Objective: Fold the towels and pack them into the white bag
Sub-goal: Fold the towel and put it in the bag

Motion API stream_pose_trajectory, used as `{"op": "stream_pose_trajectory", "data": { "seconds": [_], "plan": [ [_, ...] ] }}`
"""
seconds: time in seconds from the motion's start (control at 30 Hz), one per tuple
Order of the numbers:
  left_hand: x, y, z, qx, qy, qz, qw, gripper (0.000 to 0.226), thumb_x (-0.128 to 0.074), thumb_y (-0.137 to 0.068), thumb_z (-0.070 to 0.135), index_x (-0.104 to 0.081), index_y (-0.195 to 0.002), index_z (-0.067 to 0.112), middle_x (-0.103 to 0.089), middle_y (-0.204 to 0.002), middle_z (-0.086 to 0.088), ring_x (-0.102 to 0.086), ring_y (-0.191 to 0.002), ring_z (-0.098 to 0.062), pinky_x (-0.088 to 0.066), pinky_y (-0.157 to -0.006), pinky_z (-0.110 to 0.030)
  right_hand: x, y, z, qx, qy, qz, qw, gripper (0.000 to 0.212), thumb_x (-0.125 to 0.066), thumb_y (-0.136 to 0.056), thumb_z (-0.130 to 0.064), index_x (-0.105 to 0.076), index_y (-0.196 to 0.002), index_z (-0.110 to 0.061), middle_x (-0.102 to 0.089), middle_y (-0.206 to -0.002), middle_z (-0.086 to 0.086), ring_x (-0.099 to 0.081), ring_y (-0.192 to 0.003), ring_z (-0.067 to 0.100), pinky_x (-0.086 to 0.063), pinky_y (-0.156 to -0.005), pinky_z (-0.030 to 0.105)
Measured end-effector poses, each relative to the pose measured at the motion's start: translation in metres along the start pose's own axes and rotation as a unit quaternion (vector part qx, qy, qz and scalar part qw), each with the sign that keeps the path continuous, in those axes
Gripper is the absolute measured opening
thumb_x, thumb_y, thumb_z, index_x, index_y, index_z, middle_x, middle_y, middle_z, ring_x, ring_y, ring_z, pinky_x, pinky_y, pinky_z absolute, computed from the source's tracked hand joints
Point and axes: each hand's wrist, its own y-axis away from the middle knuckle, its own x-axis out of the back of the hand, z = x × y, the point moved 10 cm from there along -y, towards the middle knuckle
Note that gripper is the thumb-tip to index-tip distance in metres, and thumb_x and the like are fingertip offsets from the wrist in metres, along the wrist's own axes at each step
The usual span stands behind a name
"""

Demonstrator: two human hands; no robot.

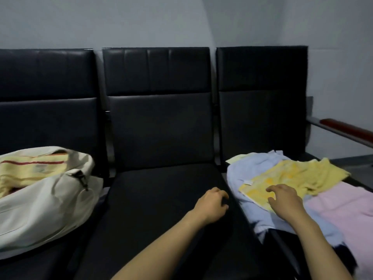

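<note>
A white bag [40, 209] lies on the left seat with a folded yellow towel with red stripes [30, 168] showing in its open top. On the right seat lies a loose pile: a yellow towel [292, 174] on top, a light blue towel [252, 168] under it, a pink towel [343, 209] to the right. My right hand [284, 199] is over the near edge of the yellow towel, fingers spread and slightly bent. My left hand [212, 205] hovers over the right part of the middle seat with loosely curled fingers, holding nothing.
Three joined black padded seats [161, 199] with high backs stand against a grey wall. A metal armrest with a red-brown pad [347, 128] juts out at the far right. A gap with a metal bar separates the middle and right seats.
</note>
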Motion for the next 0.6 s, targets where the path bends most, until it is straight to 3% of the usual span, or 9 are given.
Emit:
{"op": "stream_pose_trajectory", "data": {
  "seconds": [0.27, 0.43, 0.5, 0.6],
  "plan": [
    [-0.077, -0.064, 0.052, -0.015, 0.018, -0.050, 0.998, 0.046, -0.050, -0.093, 0.023, -0.045, -0.138, 0.013, -0.044, -0.138, -0.010, -0.045, -0.126, -0.030, -0.042, -0.099, -0.040, -0.021, -0.007, 0.058, -0.068, -0.036, -0.027, 0.997, 0.050, -0.052, -0.095, -0.030, -0.038, -0.142, -0.025, -0.036, -0.145, 0.008, -0.030, -0.134, 0.030, -0.034, -0.103, 0.036],
    [-0.114, -0.090, 0.074, -0.025, 0.050, -0.064, 0.996, 0.055, -0.052, -0.092, 0.022, -0.035, -0.144, 0.013, -0.042, -0.140, -0.013, -0.046, -0.124, -0.032, -0.042, -0.100, -0.041, -0.019, -0.009, 0.072, -0.103, -0.002, 0.047, 0.994, 0.018, -0.047, -0.097, -0.027, -0.055, -0.113, -0.024, -0.047, -0.127, 0.005, -0.035, -0.123, 0.027, -0.033, -0.096, 0.035],
    [-0.126, -0.091, 0.079, -0.041, 0.062, -0.081, 0.994, 0.065, -0.054, -0.093, 0.024, -0.025, -0.150, 0.016, -0.032, -0.147, -0.013, -0.040, -0.130, -0.030, -0.039, -0.104, -0.039, -0.014, -0.013, 0.067, -0.099, -0.012, 0.078, 0.992, 0.016, -0.042, -0.098, -0.023, -0.055, -0.108, -0.021, -0.051, -0.121, 0.007, -0.039, -0.116, 0.028, -0.034, -0.091, 0.036],
    [-0.127, -0.093, 0.085, -0.068, 0.130, -0.063, 0.987, 0.076, -0.060, -0.092, 0.024, -0.015, -0.153, 0.021, -0.004, -0.158, -0.011, -0.011, -0.146, -0.024, -0.025, -0.114, -0.034, 0.001, -0.014, 0.050, -0.051, -0.194, 0.098, 0.975, 0.007, -0.040, -0.099, -0.015, -0.046, -0.096, -0.016, -0.057, -0.102, 0.007, -0.049, -0.091, 0.027, -0.035, -0.071, 0.034]
  ]
}}
